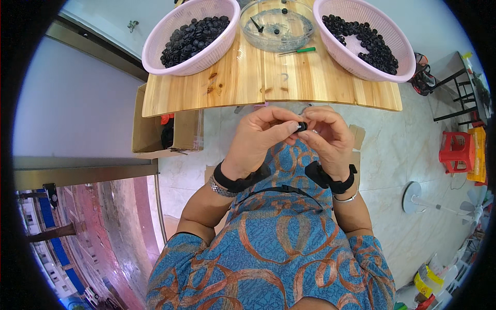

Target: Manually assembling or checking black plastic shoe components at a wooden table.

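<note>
Between my two hands is a small black round part (302, 126), perhaps a cap, held just off the near edge of the wooden table. My left hand (271, 129) pinches it between thumb and fingers from the left. From the other side my right hand (326, 132) closes its thumb and fingertips on the same part. The fingers cover most of it, so its exact shape is hidden. Both wrists wear black straps.
On the wooden table (237, 88), pink baskets of small black parts stand left (155, 51) and right (403, 46). Between them are a clear round tray (248, 39) and a green-handled screwdriver (306, 50). A cardboard box (187, 132) sits below left; a red stool (456, 152) stands right.
</note>
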Available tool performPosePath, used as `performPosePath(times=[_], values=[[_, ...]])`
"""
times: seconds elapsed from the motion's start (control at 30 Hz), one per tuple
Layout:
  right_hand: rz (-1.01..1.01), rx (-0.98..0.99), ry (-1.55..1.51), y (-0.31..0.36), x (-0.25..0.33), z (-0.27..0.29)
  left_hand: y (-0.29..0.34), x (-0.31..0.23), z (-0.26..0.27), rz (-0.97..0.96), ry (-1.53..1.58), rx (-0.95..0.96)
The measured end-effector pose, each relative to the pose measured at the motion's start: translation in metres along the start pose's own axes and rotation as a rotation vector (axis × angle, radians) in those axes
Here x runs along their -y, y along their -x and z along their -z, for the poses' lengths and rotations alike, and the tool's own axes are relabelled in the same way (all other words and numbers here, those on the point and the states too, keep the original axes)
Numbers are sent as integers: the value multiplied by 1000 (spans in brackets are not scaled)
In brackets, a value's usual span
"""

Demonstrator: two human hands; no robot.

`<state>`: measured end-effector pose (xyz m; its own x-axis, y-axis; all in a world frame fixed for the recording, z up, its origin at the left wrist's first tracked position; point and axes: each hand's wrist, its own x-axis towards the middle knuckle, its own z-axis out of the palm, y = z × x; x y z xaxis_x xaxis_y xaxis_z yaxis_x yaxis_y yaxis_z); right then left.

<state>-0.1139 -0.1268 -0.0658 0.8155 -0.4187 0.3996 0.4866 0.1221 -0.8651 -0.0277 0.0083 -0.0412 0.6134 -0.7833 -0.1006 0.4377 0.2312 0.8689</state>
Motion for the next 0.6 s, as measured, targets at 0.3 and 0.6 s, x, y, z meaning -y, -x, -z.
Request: performPosePath(times=[0.3, 0.6], values=[[47, 73, 117, 1, 2, 9, 0, 1, -6, -61, -90, 13], [214, 56, 370, 1, -3, 17, -2, -2, -2, 146, 19, 81]])
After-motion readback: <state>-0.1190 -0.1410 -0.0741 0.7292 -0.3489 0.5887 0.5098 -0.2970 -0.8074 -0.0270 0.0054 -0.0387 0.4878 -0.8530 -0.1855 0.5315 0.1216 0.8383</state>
